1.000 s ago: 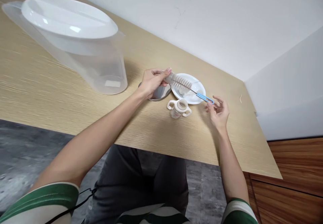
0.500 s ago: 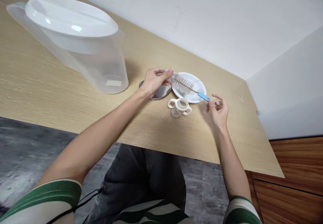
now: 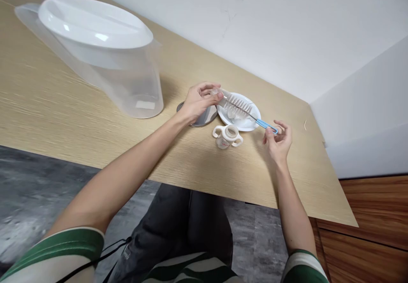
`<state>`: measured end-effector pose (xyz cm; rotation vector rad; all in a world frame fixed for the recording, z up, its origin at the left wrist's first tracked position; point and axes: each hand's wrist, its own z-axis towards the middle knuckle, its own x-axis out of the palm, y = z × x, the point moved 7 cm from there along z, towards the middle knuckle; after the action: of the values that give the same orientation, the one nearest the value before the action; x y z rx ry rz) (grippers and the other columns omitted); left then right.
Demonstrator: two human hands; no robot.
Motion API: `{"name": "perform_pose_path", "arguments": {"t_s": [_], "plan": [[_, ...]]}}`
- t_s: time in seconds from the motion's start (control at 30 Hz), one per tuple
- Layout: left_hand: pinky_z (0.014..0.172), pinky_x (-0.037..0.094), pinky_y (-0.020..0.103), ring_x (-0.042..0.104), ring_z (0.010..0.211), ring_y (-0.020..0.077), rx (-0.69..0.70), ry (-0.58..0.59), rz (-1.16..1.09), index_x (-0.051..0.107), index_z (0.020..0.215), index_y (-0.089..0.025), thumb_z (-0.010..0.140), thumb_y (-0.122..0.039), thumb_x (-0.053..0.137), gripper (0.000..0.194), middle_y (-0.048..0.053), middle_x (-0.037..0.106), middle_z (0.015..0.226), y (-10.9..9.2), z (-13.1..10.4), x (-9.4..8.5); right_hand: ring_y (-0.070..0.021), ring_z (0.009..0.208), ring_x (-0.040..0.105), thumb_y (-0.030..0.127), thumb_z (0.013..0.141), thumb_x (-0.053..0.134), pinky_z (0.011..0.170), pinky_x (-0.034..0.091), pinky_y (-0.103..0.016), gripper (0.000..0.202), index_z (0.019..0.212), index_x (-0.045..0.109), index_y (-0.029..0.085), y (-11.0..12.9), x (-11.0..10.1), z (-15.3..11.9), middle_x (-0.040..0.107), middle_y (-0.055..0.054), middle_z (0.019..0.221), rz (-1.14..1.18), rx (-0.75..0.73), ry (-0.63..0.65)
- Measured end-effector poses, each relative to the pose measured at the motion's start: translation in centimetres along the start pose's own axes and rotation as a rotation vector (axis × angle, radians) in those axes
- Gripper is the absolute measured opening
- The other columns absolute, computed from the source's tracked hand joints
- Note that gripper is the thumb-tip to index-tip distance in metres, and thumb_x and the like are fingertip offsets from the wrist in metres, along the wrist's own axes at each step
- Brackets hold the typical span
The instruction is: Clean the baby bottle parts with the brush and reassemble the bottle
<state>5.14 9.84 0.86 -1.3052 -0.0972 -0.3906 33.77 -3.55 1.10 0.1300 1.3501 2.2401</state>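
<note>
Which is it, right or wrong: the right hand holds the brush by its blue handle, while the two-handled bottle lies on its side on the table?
Wrong in one respect: the two-handled bottle is not on its side. The head view shows it upright on the table, its open mouth up. The rest holds: the right hand has the brush by its blue handle.

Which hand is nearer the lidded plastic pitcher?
Left. The left hand is right of the pitcher, at the bottle brush's bristled end; the right hand is farther right, holding its blue handle.
</note>
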Motion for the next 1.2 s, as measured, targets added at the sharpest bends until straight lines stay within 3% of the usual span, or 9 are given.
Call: {"name": "perform_pose_path", "arguments": {"t_s": [0.1, 0.2, 0.3, 0.37, 0.5, 0.73, 0.93, 1.03, 1.2], "plan": [[0.081, 0.061, 0.034, 0.072, 0.091, 0.0210, -0.056, -0.003, -0.013, 0.071, 0.106, -0.016, 0.065, -0.048, 0.091, 0.056, 0.011, 0.075, 0.103, 0.8, 0.2, -0.3, -0.0089, 0.048, 0.056, 0.056, 0.076, 0.082, 0.044, 0.046, -0.025, 0.048, 0.103, 0.059, 0.024, -0.2, 0.0, -0.1, 0.068, 0.003, 0.080, -0.030, 0.011, -0.004], [0.082, 0.060, 0.033, 0.071, 0.092, 0.0205, -0.045, 0.028, -0.002, 0.071, 0.108, -0.017, 0.063, -0.044, 0.092, 0.057, 0.009, 0.075, 0.102, 0.6, 0.2, -0.4, -0.0107, 0.044, 0.053, 0.061, 0.087, 0.069, 0.044, 0.042, -0.025, 0.041, 0.085, 0.061, 0.021, -0.7, 0.1, -0.3, 0.060, 0.004, 0.058, -0.127, 0.051, 0.081], [0.087, 0.058, 0.032, 0.071, 0.099, 0.0209, -0.003, 0.041, 0.034, 0.070, 0.109, -0.018, 0.062, -0.038, 0.093, 0.056, 0.008, 0.075, 0.107, -0.3, 0.0, -0.1, -0.0095, 0.038, 0.042, 0.062, 0.098, 0.050, 0.043, 0.035, -0.026, 0.051, 0.067, 0.055, 0.021, -0.8, 0.3, -0.5, 0.048, 0.005, 0.043, -0.192, 0.051, 0.158], [0.085, 0.059, 0.033, 0.070, 0.099, 0.0209, -0.010, 0.030, 0.038, 0.071, 0.107, -0.018, 0.063, -0.039, 0.093, 0.054, 0.008, 0.075, 0.105, -0.5, -0.2, 0.2, -0.0095, 0.040, 0.042, 0.060, 0.098, 0.051, 0.044, 0.034, -0.026, 0.047, 0.072, 0.056, 0.021, -0.5, 0.4, -0.6, 0.047, 0.006, 0.046, -0.219, 0.005, 0.150], [0.075, 0.059, 0.033, 0.069, 0.086, 0.0182, -0.062, 0.000, 0.012, 0.070, 0.098, -0.018, 0.063, -0.046, 0.093, 0.050, 0.006, 0.074, 0.095, -0.4, -0.5, 0.6, -0.0129, 0.057, 0.056, 0.053, 0.086, 0.073, 0.052, 0.044, -0.026, 0.039, 0.106, 0.061, 0.022, 0.7, 0.7, -0.7, 0.062, 0.004, 0.069, -0.389, -0.223, 0.108], [0.067, 0.059, 0.028, 0.070, 0.076, 0.0156, -0.058, 0.020, 0.015, 0.069, 0.102, -0.016, 0.061, -0.049, 0.093, 0.058, 0.006, 0.075, 0.092, -0.7, -0.7, 0.8, -0.0191, 0.078, 0.064, 0.041, 0.092, 0.070, 0.067, 0.053, -0.033, 0.021, 0.099, 0.070, 0.022, 3.5, 1.5, -1.4, 0.070, -0.007, 0.090, -0.555, -0.542, 0.152], [0.076, 0.061, 0.032, 0.072, 0.090, 0.0203, 0.030, -0.052, 0.056, 0.068, 0.105, -0.019, 0.063, -0.056, 0.091, 0.061, 0.009, 0.076, 0.104, -1.6, 0.3, -1.1, -0.0122, 0.052, 0.047, 0.049, 0.103, 0.047, 0.053, 0.038, -0.027, 0.042, 0.086, 0.071, 0.019, 1.1, 1.2, -1.1, 0.059, 0.001, 0.063, -0.519, -0.281, 0.223], [0.086, 0.059, 0.035, 0.070, 0.104, 0.0227, 0.114, -0.141, 0.108, 0.067, 0.109, -0.024, 0.069, -0.057, 0.086, 0.055, 0.010, 0.073, 0.116, -2.5, 0.9, -2.8, -0.0124, 0.052, 0.043, 0.057, 0.101, 0.045, 0.052, 0.034, -0.027, 0.050, 0.083, 0.071, 0.018, 0.2, 0.3, -0.8, 0.051, 0.002, 0.058, -0.472, -0.174, 0.162], [0.096, 0.053, 0.043, 0.067, 0.102, 0.0269, 0.105, -0.158, 0.460, 0.067, 0.108, -0.019, 0.069, -0.042, 0.086, 0.049, 0.013, 0.070, 0.120, -1.8, 1.3, -4.0, -0.0134, 0.057, 0.048, 0.064, 0.099, 0.044, 0.056, 0.036, -0.028, 0.055, 0.087, 0.071, 0.017, -0.1, -0.9, -0.3, 0.060, 0.000, 0.066, -0.428, -0.081, 0.024]]}}
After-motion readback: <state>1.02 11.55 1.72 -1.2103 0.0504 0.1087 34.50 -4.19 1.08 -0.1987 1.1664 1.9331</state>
